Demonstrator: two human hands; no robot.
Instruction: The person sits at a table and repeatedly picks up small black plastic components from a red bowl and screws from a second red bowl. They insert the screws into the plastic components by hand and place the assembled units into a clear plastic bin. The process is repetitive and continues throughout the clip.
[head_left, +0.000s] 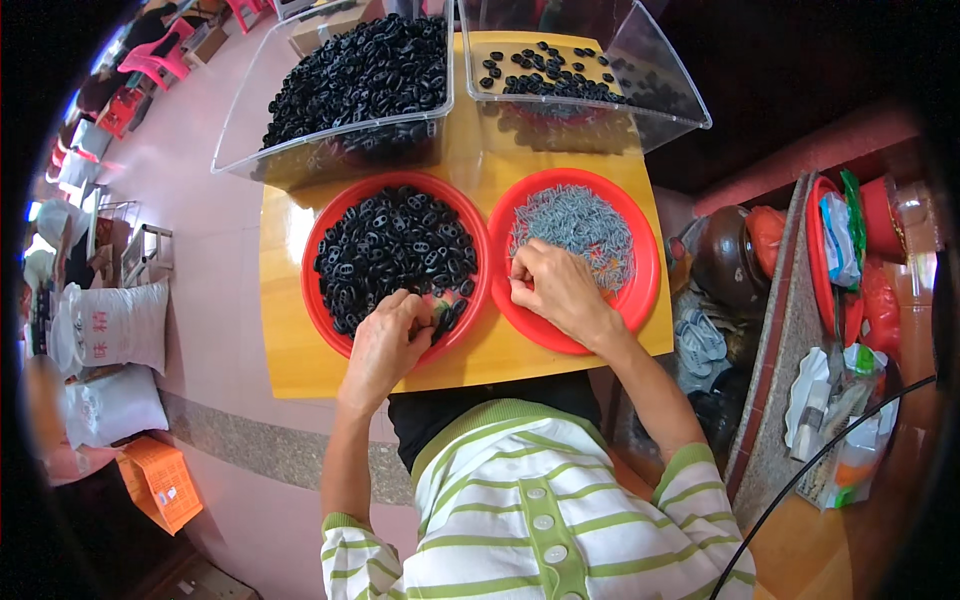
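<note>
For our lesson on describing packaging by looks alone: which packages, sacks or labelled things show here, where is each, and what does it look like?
White sack: floor, far left, plump, red marks on its side.
Second white sack: just below the first, plain.
Orange carton: floor, lower left, flat, faint print.
Blue-and-white packet: red basket on the right counter, crinkled.
Green-capped pouch: right counter, near white wrappers.
No screens or signs.
</note>
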